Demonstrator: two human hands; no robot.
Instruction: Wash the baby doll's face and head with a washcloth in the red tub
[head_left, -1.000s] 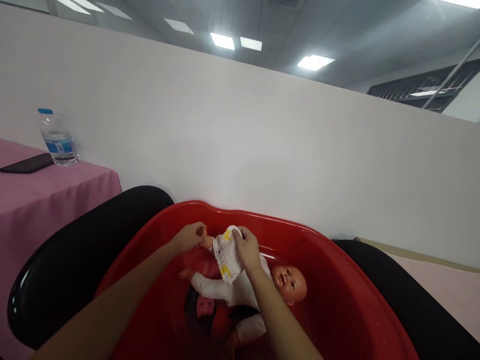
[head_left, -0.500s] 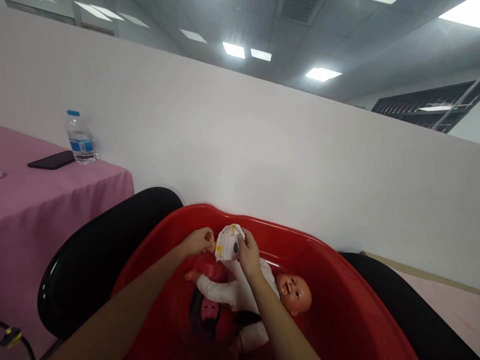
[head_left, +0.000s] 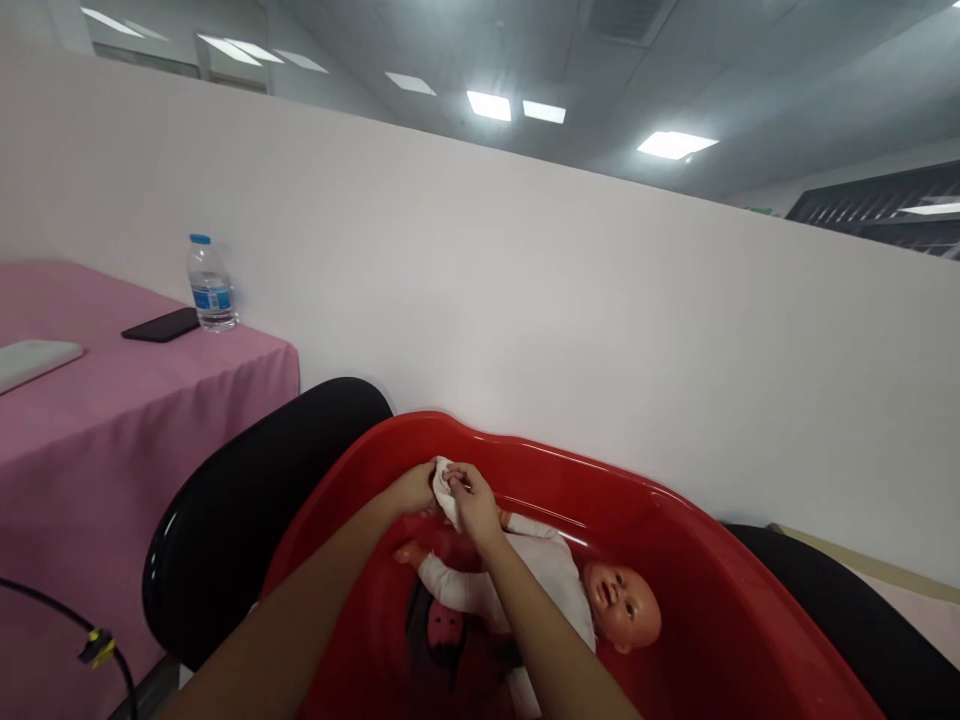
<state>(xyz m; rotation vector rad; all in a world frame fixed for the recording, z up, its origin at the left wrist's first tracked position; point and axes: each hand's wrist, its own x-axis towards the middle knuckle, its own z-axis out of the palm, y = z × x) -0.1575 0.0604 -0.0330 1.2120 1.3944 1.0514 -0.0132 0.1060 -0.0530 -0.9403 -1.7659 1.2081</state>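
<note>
- Right hand [head_left: 478, 508]: fingers pinched on the white cloth [head_left: 447, 493], which lies between both hands.
- Left hand [head_left: 414, 489]: fingers at the cloth's other side, partly hidden (cannot tell how firmly they grip).
- Doll [head_left: 553, 570]: on its back, below and right of the fingers, head farthest off.
- Red tub [head_left: 705, 600]: surrounds doll and fingers.
- Bottle [head_left: 213, 296]: upright on pink tabletop [head_left: 251, 348], well left of the fingers.

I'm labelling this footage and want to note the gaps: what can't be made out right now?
In the head view:
Fingertips of the left hand: hidden by the cloth.
Part of the doll: behind the right forearm.
White object on the table: cut off by the left edge.
Wording on the bottle label: too small.
</note>
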